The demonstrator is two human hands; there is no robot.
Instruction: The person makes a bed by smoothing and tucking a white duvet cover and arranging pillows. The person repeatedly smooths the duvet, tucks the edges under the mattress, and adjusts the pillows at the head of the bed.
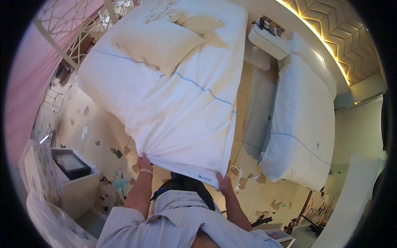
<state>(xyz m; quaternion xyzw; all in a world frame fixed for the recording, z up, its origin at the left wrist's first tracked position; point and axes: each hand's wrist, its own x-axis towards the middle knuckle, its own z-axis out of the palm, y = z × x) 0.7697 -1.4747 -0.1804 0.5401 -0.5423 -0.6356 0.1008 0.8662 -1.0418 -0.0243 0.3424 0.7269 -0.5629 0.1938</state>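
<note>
A white bed sheet with a thin blue stripe covers the wide bed before me. My left hand grips its near left corner, where folds gather, and a bracelet sits on that wrist. The near right corner is held in my right hand. Between the hands the hem hangs taut and bears small printed writing by the right corner. Farther up on the bed lie a cream pillow and a second pillow, with a crumpled cloth beyond them.
To the right stands a narrower bed with white bedding. A white nightstand is between the bed heads. At lower left is a white cabinet with a dark-framed item on it. Scraps litter the tiled floor. A lattice screen stands at upper left.
</note>
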